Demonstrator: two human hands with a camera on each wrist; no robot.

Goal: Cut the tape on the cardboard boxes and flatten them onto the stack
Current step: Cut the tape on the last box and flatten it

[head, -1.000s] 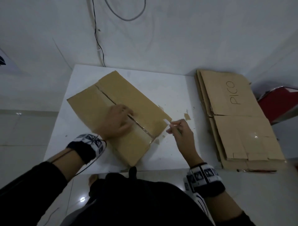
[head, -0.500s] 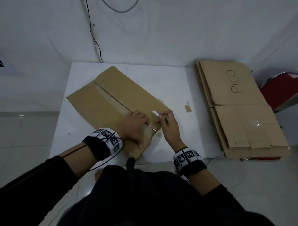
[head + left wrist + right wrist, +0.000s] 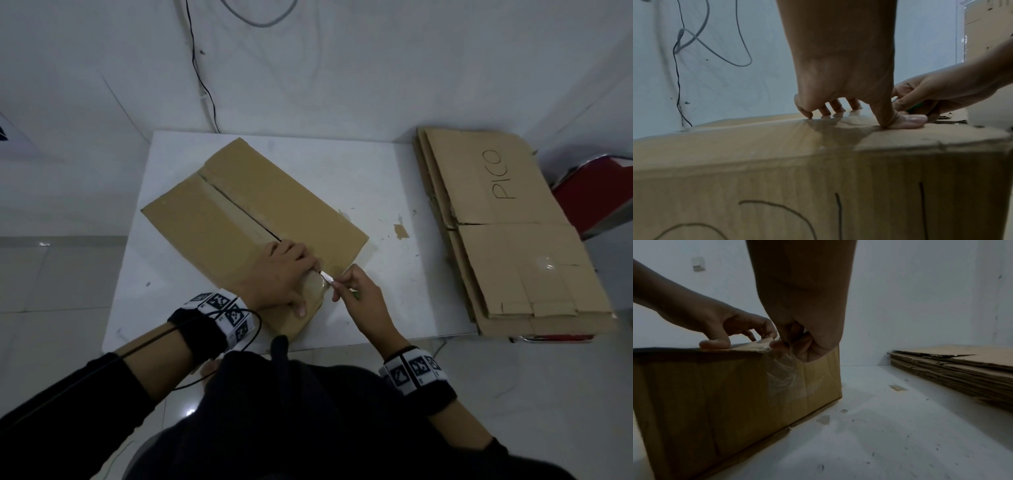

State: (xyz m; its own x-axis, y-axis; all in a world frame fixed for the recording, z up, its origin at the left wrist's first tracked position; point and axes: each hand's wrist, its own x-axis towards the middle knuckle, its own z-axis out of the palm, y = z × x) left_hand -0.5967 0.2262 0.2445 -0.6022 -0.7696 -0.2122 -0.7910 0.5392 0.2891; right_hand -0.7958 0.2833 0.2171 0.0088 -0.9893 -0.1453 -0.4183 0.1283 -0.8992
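Note:
A brown cardboard box [image 3: 239,212] stands at an angle on the white table [image 3: 394,301]. Its top seam is slit along most of its length. My left hand [image 3: 284,274] presses fingertips and thumb on the box top at the seam's near end, also seen in the left wrist view [image 3: 838,81]. My right hand [image 3: 356,291] grips a small cutter; its blade [image 3: 327,277] meets the seam beside my left fingers. Clear tape [image 3: 783,378] runs down the box's end face. The stack of flattened cardboard [image 3: 513,240], marked PICO, lies to the right.
A cardboard scrap [image 3: 400,232] and small crumbs lie on the table between box and stack. A red chair [image 3: 599,198] stands behind the stack. Cables [image 3: 202,78] hang on the white wall. The table's near edge is close to my body.
My right hand brought the cutter in from beside the box's corner to the near end of the seam. My left hand slid along the top toward that same end.

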